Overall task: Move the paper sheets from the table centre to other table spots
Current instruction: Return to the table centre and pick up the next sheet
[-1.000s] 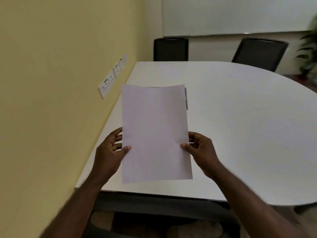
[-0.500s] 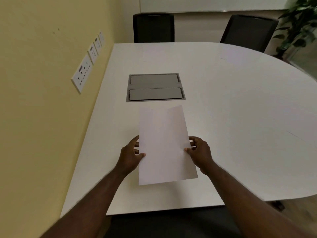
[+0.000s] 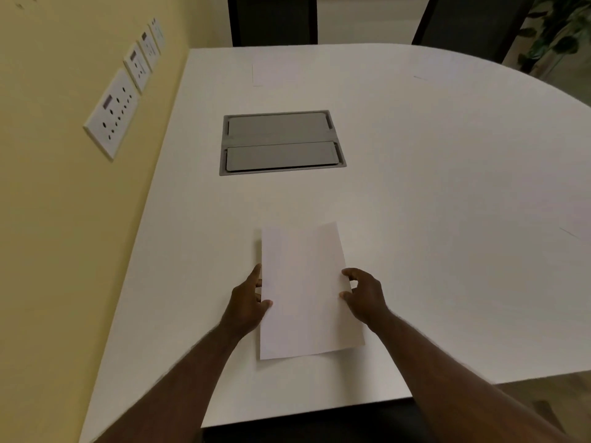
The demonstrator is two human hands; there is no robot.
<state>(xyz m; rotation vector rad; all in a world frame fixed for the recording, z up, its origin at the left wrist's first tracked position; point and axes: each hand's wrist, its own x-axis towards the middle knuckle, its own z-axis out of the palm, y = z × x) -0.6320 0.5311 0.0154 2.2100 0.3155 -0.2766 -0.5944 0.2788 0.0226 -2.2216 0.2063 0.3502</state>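
Near the desk's [image 3: 431, 193] front edge, both hands hold one paper sheet [image 3: 307, 292] by its long sides — the left hand [image 3: 248, 303] at 9 o'clock with thumb on top, the right hand [image 3: 364, 295] at 3 o'clock, fingers curled on the edge. At 12 o'clock beyond it sits a grey cable hatch [image 3: 281, 142]. Farther still, a faint second sheet [image 3: 275, 70] lies flat — two dark chairs [image 3: 271, 19] behind.
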